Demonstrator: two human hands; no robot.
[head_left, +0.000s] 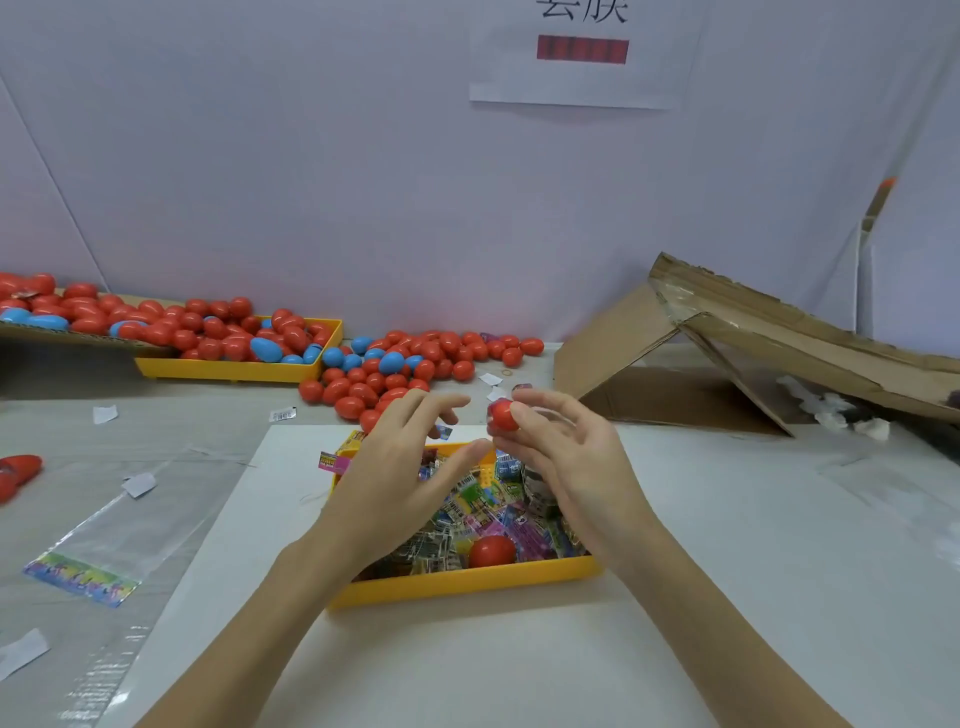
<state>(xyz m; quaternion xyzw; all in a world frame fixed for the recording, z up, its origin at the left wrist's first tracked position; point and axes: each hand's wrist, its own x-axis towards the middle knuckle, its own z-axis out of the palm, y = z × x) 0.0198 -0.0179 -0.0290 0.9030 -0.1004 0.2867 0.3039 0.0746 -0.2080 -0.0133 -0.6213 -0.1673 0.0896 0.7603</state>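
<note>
Holding a red egg (503, 415) in the right hand (566, 460), fingers curled round it, up above the far end of the yellow tray (467, 583). Just beside it, the left hand (400, 467), fingers spread wide, gripping nothing. Down in the tray: bright little packets (470, 501) with barcodes, too small to read, plus another egg (492, 551). On the wall paper (576, 85): big dark writing cut off, red bar blurred.

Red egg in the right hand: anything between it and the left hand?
Nothing, in the head view. A narrow open gap separates the fingertips of the left hand from the red egg held by the right hand; only the tabletop shows behind it.
</note>
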